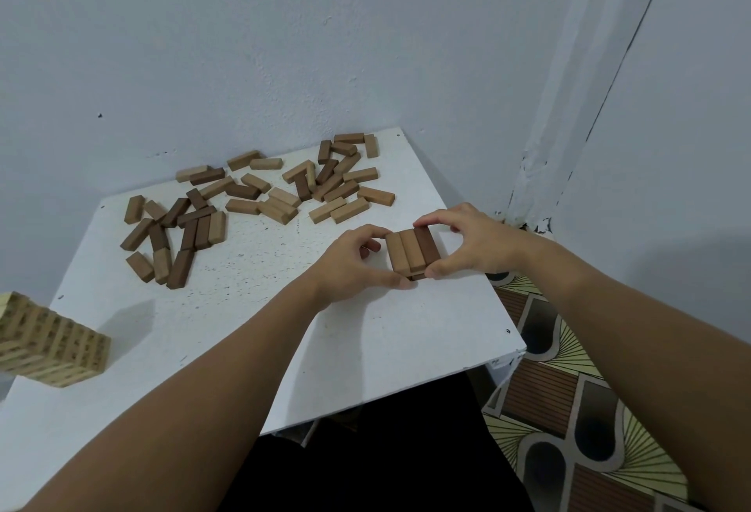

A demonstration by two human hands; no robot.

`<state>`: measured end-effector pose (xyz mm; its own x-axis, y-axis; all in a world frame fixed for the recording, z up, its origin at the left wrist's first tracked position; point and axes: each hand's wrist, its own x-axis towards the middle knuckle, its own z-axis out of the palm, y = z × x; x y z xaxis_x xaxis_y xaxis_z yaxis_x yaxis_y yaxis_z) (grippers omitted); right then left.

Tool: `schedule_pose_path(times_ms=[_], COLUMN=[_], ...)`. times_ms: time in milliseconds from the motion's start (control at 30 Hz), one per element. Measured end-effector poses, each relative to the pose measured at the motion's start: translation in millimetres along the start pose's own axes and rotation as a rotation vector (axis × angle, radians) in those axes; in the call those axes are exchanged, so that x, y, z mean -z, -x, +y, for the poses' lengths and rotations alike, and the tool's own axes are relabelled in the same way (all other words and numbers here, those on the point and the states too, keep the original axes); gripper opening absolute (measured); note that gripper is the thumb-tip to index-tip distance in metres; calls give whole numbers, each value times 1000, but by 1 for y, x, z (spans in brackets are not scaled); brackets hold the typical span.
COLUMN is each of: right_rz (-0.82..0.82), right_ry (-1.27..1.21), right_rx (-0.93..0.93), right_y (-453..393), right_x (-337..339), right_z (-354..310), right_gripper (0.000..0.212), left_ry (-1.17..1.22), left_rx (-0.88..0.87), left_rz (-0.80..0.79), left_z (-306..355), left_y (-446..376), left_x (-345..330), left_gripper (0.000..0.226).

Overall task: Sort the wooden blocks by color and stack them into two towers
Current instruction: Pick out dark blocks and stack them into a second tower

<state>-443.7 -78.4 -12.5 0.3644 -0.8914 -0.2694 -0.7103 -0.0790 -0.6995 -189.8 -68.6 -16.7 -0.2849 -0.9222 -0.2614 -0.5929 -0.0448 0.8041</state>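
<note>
A low stack of wooden blocks (411, 252) stands near the right edge of the white table (244, 328). Its top layer shows three blocks side by side, two lighter brown and one dark brown. My left hand (357, 257) grips the stack's left side, thumb at the near corner. My right hand (473, 243) pinches its right side, fingers over the far edge and thumb at the near edge. Several loose light and dark blocks (260, 198) lie scattered along the table's far side. A pale tower of light blocks (48, 343) stands at the table's left edge.
The table sits in a corner between two pale blue walls (284, 44). A patterned floor (577, 410) shows to the right of the table. Dark clothing (378, 450) fills the space below the table's near edge.
</note>
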Motion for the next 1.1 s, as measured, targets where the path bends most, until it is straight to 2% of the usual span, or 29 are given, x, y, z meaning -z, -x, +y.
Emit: schedule_pose_path(times_ms=[300, 700, 933, 1100], right_rz=[-12, -15, -15, -20], right_ry=[-45, -64, -36, -66], right_rx=[8, 1, -8, -20], right_y=[-2, -2, -1, 0], right_x=[-3, -4, -4, -2], right_z=[0, 0, 0, -1], right_gripper=[70, 70, 82, 96], left_ry=[59, 81, 56, 16], left_rx=[11, 13, 32, 85], left_rz=[9, 1, -3, -42], left_z=[-5, 0, 5, 7], left_y=[-3, 0, 3, 3], left_x=[-2, -2, -2, 5], left_gripper=[69, 67, 74, 101])
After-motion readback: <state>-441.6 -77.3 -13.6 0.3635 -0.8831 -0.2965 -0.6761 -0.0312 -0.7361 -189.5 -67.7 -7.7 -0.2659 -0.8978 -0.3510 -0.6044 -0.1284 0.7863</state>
